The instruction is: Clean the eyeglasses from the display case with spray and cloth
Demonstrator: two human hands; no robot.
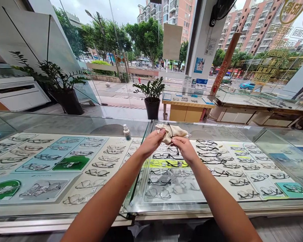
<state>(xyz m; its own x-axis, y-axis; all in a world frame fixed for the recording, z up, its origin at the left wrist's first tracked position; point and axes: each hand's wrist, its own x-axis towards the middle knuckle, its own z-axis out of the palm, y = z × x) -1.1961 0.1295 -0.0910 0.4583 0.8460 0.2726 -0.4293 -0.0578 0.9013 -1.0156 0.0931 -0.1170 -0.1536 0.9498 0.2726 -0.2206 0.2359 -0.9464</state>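
Above the glass counter, my left hand (pixel 153 142) is closed on a cream cloth (pixel 178 130) that is bunched around a pair of dark-framed eyeglasses (pixel 169 127). My right hand (pixel 183 148) pinches the eyeglasses at the lower edge of the cloth, thumb and fingers together. One thin black temple arm hangs down between the hands. Most of the frame and the lenses are hidden by cloth and fingers. To the left of my hands a small white bottle (pixel 126 132) with a dark label stands upright on the countertop.
Under the glass of the display case (pixel 138 205) lie several rows of eyeglasses (pixel 159 181). A potted plant (pixel 152 107) stands behind the counter, with another potted plant (pixel 69 101) further left. A wooden display table (pixel 187 113) stands by the window.
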